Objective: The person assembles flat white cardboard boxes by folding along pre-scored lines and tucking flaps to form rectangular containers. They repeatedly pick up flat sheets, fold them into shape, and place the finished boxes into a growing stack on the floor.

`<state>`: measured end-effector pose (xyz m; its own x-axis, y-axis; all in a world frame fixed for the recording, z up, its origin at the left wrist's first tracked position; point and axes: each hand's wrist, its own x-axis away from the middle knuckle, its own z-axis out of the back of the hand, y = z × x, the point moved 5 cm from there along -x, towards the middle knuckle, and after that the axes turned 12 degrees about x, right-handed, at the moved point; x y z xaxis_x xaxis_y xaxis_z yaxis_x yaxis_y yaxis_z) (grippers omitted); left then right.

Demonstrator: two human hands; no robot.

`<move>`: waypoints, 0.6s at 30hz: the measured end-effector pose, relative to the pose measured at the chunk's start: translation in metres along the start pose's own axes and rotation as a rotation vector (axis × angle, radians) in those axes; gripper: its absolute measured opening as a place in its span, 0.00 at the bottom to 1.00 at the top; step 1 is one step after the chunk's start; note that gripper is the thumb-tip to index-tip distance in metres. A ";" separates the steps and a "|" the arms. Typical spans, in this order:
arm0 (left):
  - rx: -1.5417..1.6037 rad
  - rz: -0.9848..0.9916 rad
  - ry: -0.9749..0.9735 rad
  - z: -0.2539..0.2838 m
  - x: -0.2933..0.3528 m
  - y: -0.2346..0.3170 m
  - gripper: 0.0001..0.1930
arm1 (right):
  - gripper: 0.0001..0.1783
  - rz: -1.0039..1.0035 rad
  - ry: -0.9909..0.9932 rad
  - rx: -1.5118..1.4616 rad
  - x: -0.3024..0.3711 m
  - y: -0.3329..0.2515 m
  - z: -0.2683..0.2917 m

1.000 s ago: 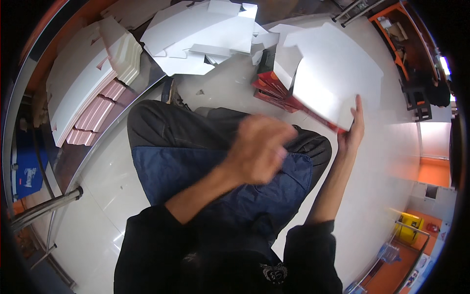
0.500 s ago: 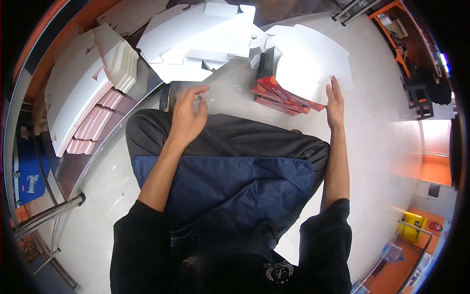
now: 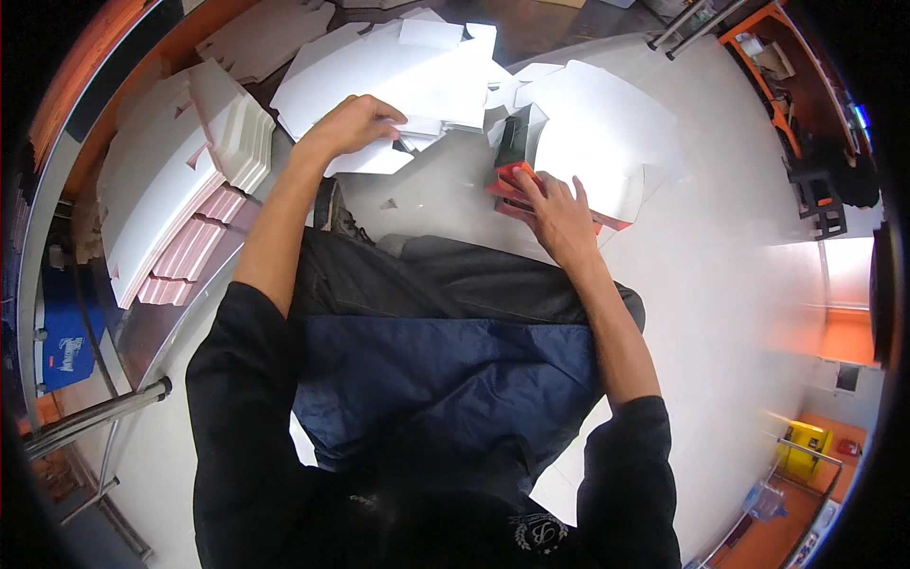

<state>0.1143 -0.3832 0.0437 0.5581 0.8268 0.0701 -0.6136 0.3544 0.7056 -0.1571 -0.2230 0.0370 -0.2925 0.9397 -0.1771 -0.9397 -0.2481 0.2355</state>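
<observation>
White flat cardboard blanks (image 3: 370, 71) lie in a loose pile ahead of me, some with cut notches and flaps. At the pile's near edge my left hand (image 3: 355, 125) is closed, its bent fingers and thumb at the rim of a blank. To the right stand red and black printed cardboard pieces (image 3: 505, 176) with folded-up sides, next to a large white blank (image 3: 588, 123). My right hand (image 3: 566, 216) rests on the red printed edges, palm down with its fingers apart; part of those pieces is hidden under it.
At the left, a stack of cut cardboard blanks (image 3: 156, 185) lies on a dark metal-edged surface. A metal tube leg (image 3: 100, 417) and a blue bag (image 3: 71, 337) are at the far left. Right of me are a dark stool (image 3: 820, 204) and orange shelving (image 3: 773, 85).
My left hand has moved forward from above my knee to the white blanks. My right hand has swung inward from beside the red printed pieces and now lies on them.
</observation>
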 end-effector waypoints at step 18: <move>0.069 -0.121 0.631 0.053 0.007 0.020 0.11 | 0.30 -0.394 0.263 0.017 -0.009 0.051 0.006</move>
<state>0.1357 -0.3933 0.0960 0.1726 0.8883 -0.4256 -0.5176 0.4494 0.7281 -0.2013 -0.2421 0.0565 0.0490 0.8695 -0.4916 -0.9856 0.1217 0.1170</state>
